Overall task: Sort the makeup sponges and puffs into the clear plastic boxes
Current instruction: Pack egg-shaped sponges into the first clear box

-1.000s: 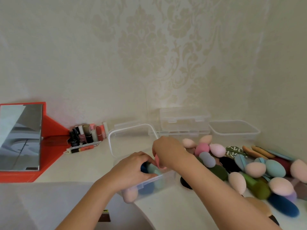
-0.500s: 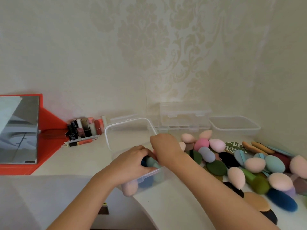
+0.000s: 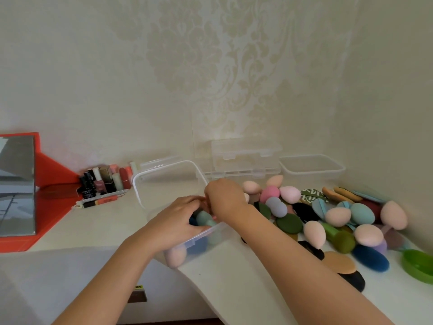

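Note:
A clear plastic box (image 3: pixel 164 167) stands open near the table's front edge. Inside it lie a teal sponge (image 3: pixel 203 218), a blue one (image 3: pixel 199 245) and a pale pink one (image 3: pixel 175 255), seen through the wall. My left hand (image 3: pixel 178 219) grips the box's near wall, thumb along the rim, fingers inside over the sponges. My right hand (image 3: pixel 225 198) reaches down into the box from the right, its fingers curled on a pinkish sponge that is mostly hidden. A pile of several sponges and puffs (image 3: pixel 337 216) in mixed colours lies to the right.
An empty clear box (image 3: pixel 311 165) and stacked closed boxes (image 3: pixel 246 156) stand against the back wall. A green lid (image 3: pixel 419 263) lies at the far right. Left are cosmetics bottles (image 3: pixel 103 181) and a red-framed mirror (image 3: pixel 18 188). The table's front edge curves under the box.
My right hand has sunk lower into the box and the pink sponge it showed before is now nearly hidden. My left hand stays on the box.

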Motion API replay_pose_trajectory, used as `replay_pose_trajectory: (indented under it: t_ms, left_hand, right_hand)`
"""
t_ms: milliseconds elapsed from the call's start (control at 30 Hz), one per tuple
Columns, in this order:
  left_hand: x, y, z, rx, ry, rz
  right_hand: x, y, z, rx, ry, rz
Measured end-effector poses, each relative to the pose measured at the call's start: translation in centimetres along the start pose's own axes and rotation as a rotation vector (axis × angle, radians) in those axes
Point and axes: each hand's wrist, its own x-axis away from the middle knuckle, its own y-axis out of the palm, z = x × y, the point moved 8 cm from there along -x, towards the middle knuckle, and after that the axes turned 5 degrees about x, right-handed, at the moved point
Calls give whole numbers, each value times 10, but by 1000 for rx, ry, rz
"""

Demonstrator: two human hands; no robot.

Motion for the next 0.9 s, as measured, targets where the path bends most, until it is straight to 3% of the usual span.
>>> replay_pose_trajectory:
  t_ms: [167,267,367,467,667,900]
  left_hand:
    - [2,0,2,87,-47,-55]
    - [4,0,2,120,-53,-59]
    - [7,2,0,140,-49,-83]
    - [11,6,0,162,-41,-107]
    - [16,8,7,120,-8,-112]
    - [16,10,5,64,-25,-139]
  right_hand:
    - [7,1,-3,-8,-24,-72]
    - [18,0,-1,-145,-69,-178]
    - [37,-21,25,-441,-26,-78]
    - [56,-36,74,-563,112,72]
    - [67,-5,166,-412,476,-4]
    - [50,19,169,-153,553,-51]
